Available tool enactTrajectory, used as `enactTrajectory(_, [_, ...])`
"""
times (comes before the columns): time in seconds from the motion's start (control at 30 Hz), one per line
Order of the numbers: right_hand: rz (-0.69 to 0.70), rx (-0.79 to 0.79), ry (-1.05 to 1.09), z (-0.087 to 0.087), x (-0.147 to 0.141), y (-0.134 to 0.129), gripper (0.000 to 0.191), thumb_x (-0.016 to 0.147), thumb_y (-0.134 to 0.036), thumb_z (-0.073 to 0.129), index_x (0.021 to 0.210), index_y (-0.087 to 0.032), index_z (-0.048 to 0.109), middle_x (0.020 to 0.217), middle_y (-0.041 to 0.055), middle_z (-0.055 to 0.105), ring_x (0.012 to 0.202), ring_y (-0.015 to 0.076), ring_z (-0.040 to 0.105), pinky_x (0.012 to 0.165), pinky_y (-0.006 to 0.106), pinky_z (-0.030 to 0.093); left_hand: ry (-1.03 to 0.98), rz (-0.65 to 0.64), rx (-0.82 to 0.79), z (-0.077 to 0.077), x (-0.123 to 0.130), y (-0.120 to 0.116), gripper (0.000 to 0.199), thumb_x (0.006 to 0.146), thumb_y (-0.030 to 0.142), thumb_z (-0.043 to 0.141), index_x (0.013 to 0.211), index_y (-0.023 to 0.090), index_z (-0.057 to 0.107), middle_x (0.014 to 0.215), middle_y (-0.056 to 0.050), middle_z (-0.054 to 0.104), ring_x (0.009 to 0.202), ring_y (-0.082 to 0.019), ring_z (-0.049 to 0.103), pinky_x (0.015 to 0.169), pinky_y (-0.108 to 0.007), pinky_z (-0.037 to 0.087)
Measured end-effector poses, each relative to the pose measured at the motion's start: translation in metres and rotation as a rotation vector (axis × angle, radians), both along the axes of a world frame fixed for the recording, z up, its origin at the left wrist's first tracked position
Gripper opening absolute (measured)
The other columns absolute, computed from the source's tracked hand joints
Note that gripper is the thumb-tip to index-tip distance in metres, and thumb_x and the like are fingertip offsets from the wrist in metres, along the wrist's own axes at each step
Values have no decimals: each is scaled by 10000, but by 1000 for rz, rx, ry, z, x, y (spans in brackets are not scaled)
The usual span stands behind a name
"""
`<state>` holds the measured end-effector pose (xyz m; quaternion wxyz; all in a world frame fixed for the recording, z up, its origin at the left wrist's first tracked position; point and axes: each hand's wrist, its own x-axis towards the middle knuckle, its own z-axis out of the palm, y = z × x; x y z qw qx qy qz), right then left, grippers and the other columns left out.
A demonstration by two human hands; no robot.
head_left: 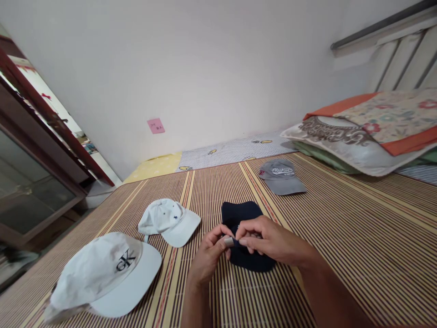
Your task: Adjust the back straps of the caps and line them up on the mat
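Note:
A dark navy cap (251, 262) lies on the striped mat in front of me, its far part visible beyond my fingers. My left hand (213, 246) is closed, thumb and fingers pinching a silvery buckle (229, 242) on the cap's strap. From the right, my right hand (261, 237) pinches the dark strap (236, 243) close beside the buckle. The fingertips of both hands nearly meet there. Part of the cap and most of the strap are hidden behind the hands.
Left of my hands lie a small white cap (164, 218) and a larger white cap (99, 269) with black letters. A grey cap (282, 175) sits farther back. Pillows (344, 141) are stacked at the right, and a wall (218, 73) rises behind the bamboo mat (358, 228).

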<state>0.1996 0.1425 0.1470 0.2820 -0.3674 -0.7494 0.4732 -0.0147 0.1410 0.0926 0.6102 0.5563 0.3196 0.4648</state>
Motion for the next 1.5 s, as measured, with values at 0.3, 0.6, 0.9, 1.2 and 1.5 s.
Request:
enactTrajectory(0.3, [-43, -5, 18, 4, -4, -2, 86, 896, -167, 601, 828, -187, 649, 656, -31, 635, 601, 99, 553, 571, 217, 394, 9, -33, -1, 2, 3, -1, 297, 875, 422, 750, 909, 159, 616, 743, 41, 534, 580, -69, 456, 561, -198, 356])
enactTrajectory(0.6, [-42, 2, 13, 6, -5, -2, 98, 903, -162, 596, 819, -192, 638, 637, -47, 609, 574, 85, 524, 552, 211, 379, 15, -28, 27, -1, 3, 0, 256, 898, 391, 729, 910, 160, 620, 725, 46, 516, 581, -70, 458, 565, -196, 363])
enactTrajectory(0.9, [3, -54, 83, -1, -7, 1, 58, 930, -247, 588, 961, -200, 601, 720, -23, 652, 632, 130, 605, 598, 248, 449, 47, -38, -3, 5, 7, -1, 301, 873, 426, 748, 892, 164, 602, 712, 32, 554, 575, -86, 469, 552, -201, 369])
enactTrajectory(1.2, [-48, 31, -57, 1, 26, 5, 89, 839, -242, 678, 868, -186, 741, 764, -1, 676, 724, 148, 587, 676, 275, 423, 65, -22, 20, 5, 5, -1, 292, 872, 418, 746, 895, 152, 626, 671, 48, 526, 537, -73, 448, 549, -199, 349])
enactTrajectory(1.5, [-43, 61, -24, -4, 8, 4, 61, 837, -187, 640, 798, -188, 687, 694, -33, 618, 664, 123, 545, 616, 256, 371, 105, -33, -26, 8, 9, -2, 297, 852, 416, 768, 851, 154, 629, 643, 64, 507, 481, -45, 421, 492, -177, 316])
